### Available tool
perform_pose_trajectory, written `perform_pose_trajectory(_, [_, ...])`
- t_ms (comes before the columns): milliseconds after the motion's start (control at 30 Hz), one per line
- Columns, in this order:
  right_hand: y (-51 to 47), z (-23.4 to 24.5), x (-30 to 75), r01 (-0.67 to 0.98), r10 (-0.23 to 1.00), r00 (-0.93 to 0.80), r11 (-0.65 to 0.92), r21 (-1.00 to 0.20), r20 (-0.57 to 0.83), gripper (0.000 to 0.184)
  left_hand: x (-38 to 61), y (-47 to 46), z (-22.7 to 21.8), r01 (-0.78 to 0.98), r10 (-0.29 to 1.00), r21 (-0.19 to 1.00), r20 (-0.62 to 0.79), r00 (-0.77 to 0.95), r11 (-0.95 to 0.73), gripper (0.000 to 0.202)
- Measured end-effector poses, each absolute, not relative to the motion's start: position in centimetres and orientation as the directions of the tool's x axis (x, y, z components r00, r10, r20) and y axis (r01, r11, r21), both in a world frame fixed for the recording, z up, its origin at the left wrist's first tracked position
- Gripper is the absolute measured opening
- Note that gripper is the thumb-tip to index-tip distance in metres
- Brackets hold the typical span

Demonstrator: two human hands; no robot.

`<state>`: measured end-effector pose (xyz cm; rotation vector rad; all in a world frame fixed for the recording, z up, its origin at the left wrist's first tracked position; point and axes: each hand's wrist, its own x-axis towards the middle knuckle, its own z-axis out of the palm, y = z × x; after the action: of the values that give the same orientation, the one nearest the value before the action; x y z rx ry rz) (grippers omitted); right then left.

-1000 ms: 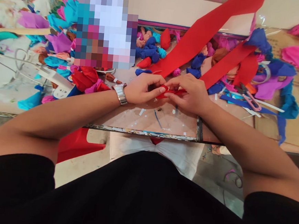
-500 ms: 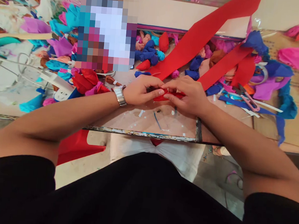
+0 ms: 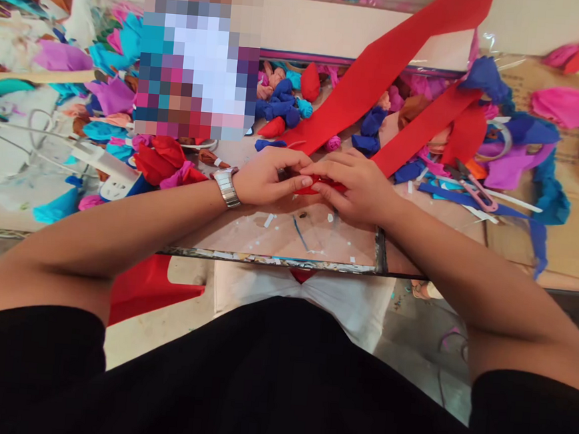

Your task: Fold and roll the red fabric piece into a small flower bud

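My left hand (image 3: 265,175), with a metal watch on the wrist, and my right hand (image 3: 359,186) meet over the near part of the table. Both pinch a small folded end of red paper (image 3: 317,184) between their fingertips. A long red paper strip (image 3: 381,70) runs from my hands up to the far right. A second red strip (image 3: 427,124) lies beside it, going behind my right hand. How the folded piece joins these strips is hidden by my fingers.
Rolled paper buds (image 3: 281,99) in blue, red and pink lie behind my hands. Crumpled coloured paper (image 3: 114,89) covers the left side. Small pink snips (image 3: 475,188) lie at the right among blue strips (image 3: 547,184). A white power strip (image 3: 106,162) lies at the left. The table edge (image 3: 266,258) runs below my wrists.
My fingers have shifted slightly on the red piece, keeping their pinch. The view has drifted a little, so everything sits slightly further left and up.
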<state>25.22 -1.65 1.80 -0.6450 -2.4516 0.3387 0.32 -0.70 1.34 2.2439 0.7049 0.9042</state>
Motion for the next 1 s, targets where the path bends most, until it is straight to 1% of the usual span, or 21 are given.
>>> perform_pose_trajectory(133, [-1.62,1.62,25.17,0.391,0.543,-0.685,0.837,-0.383,0.485,0.041,0.29,-0.67,1.35,0.249,0.675,0.712,0.407,0.615,-0.657,0.054])
perform_pose_trajectory(300, [-1.54,1.38,25.13,0.397,0.559,-0.670,0.826,-0.400,0.488,0.043,0.26,-0.60,1.41,0.269,0.675,0.696,0.407,0.616,-0.665,0.051])
perform_pose_trajectory(600, [-1.55,1.61,25.14,0.422,0.586,-0.638,0.808,-0.410,0.499,0.045,0.28,-0.58,1.09,0.241,0.674,0.706,0.432,0.599,-0.666,0.055])
perform_pose_trajectory(867, [-1.59,1.64,25.12,0.421,0.576,-0.617,0.817,-0.394,0.536,0.041,0.35,-0.51,1.29,0.247,0.661,0.674,0.467,0.587,-0.696,0.056])
perform_pose_trajectory(1000, [-1.57,1.57,25.14,0.419,0.572,-0.617,0.820,-0.390,0.541,0.043,0.37,-0.44,1.38,0.249,0.652,0.666,0.466,0.598,-0.703,0.056])
